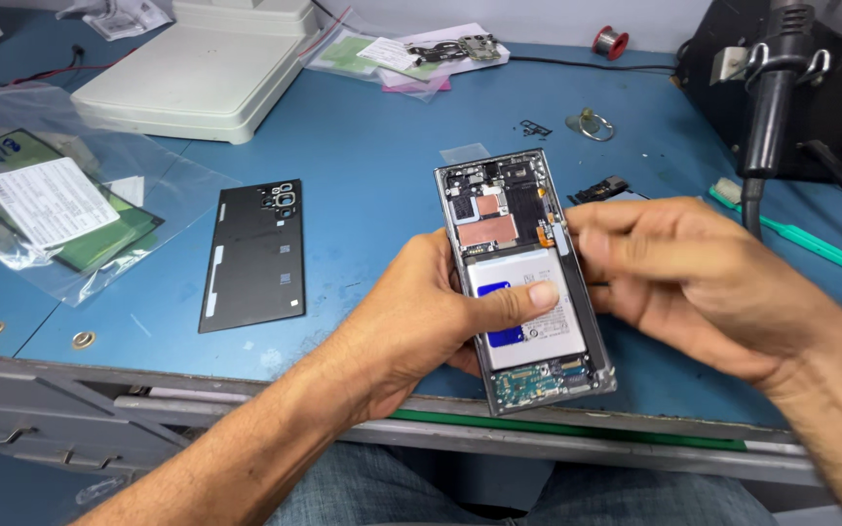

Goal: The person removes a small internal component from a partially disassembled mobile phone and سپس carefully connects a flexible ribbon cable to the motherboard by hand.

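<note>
Head view showed the phone (523,282) already opened, back cover (255,255) set aside; left hand (421,321) gripped it, right hand (674,278) pinched its edge (internals remained in place).

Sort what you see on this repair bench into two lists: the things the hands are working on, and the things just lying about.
In hand:
opened phone
left hand
right hand

Lying about:
black back cover
white machine
plastic bag with label
green plastic tool
solder spool
metal ring
</note>
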